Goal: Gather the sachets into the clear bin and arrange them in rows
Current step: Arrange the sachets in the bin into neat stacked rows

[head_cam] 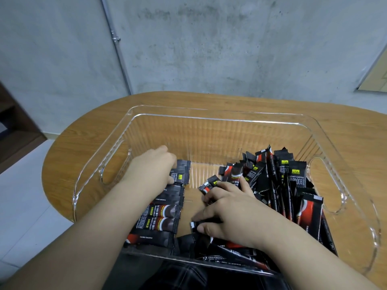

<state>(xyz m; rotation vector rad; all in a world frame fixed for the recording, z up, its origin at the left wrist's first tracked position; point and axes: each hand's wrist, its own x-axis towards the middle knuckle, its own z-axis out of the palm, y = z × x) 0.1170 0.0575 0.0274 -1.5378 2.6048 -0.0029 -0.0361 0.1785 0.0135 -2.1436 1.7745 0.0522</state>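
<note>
Right hand (228,212): inside the clear bin (219,119), palm down, fingers curled over a few coffee sachets. One sachet end (194,225) shows under the thumb, and another sachet (209,184) sticks out past the fingertips. Exact number gripped cannot be told, at least two.

Left hand (152,166): also inside the bin, at its left side, knuckles up, fingers bent down onto the far sachets of the row (165,208). Whether it pinches one or only presses cannot be told.

Row, left side of bin floor: black sachets lying flat, side by side, long axis running left to right. About eight countable from the far end to the near wall; the arm covers their left ends.

Loose pile (280,181), right side of bin: sachets jumbled, many standing on end or leaning against the right wall. Too overlapped for a firm count, more than fifteen. More sachets lie flat along the near wall (234,253), under the right wrist.

A strip of bare bin floor shows between row and pile.

Bin: one, with a cut-out handle in each side wall, two in all. It sits on a rounded wooden table (69,147). Grey concrete wall (209,49) behind, with one conduit pipe (117,49) running down it.
</note>
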